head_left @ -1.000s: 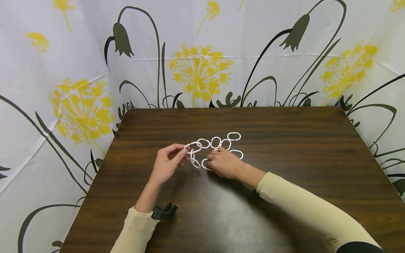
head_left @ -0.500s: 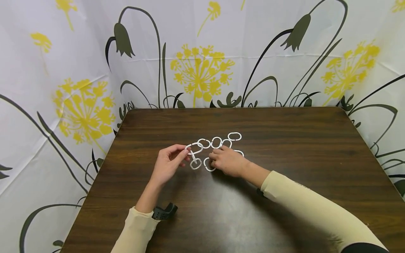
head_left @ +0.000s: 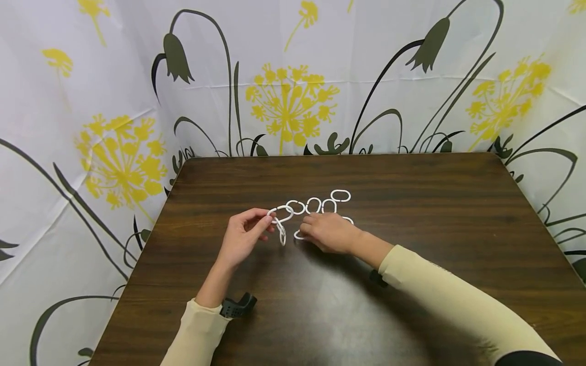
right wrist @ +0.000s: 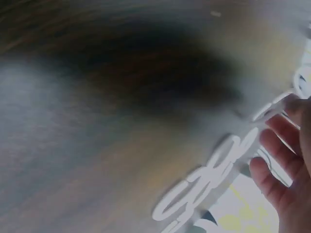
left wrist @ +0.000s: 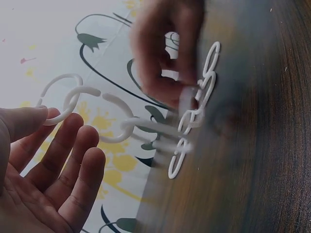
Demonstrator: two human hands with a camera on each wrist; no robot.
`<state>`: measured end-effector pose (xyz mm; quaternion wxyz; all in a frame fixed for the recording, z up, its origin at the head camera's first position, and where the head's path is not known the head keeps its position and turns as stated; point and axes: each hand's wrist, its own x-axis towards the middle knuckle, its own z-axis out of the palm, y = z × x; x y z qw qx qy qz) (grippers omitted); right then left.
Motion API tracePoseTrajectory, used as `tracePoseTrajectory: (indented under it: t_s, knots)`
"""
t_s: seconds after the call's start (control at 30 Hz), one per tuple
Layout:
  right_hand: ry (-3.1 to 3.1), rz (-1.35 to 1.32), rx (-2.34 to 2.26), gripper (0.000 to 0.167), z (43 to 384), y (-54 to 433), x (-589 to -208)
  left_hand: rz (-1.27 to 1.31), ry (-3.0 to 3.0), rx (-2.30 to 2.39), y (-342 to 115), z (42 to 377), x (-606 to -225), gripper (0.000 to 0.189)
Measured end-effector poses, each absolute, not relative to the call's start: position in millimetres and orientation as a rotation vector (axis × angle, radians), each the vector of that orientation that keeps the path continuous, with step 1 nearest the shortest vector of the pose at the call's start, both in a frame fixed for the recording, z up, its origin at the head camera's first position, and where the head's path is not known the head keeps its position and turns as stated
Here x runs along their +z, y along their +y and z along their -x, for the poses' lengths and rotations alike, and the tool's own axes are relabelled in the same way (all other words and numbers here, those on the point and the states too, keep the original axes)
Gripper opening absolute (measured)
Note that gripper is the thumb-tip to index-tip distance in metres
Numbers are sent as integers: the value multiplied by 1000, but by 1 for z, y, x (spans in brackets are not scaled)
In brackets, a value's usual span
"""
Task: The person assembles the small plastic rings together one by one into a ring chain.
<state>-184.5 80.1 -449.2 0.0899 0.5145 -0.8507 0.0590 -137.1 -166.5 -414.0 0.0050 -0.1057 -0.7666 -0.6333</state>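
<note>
In the head view my left hand (head_left: 242,234) pinches a white plastic chain link (left wrist: 68,75) between thumb and index finger, its other fingers spread loosely below. More joined links (left wrist: 118,101) hang from that one, clear of the table. My right hand (head_left: 330,234) is low over the table, palm down, among several white links. It pinches a white link (left wrist: 186,99) with thumb and fingertips, blurred in the left wrist view. Part of a link (head_left: 296,236) shows left of its fingertips; the hand hides others. Further links (right wrist: 167,204) lie on the table in the right wrist view.
The dark wood-grain table (head_left: 412,203) runs back to a patterned white curtain (head_left: 366,30). An oval link (head_left: 341,191) lies farthest back, right of the others. A black wrist camera (head_left: 238,306) sits on the left wrist.
The links hanging from the left hand have swung and turned edge-on. My right hand has shifted slightly right, and the link at its fingertips has tilted. The left hand has barely moved.
</note>
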Motion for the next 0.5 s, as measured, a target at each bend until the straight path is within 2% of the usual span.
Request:
tracePoseTrajectory:
  t_s: [0.2, 0.5]
  knots:
    - [-2702, -1273, 644, 5, 186, 78, -421, 322, -2412, -1976, -168, 137, -413, 22]
    - [-2535, -944, 1476, 12, 189, 74, -389, 326, -2412, -1963, -169, 138, -413, 22]
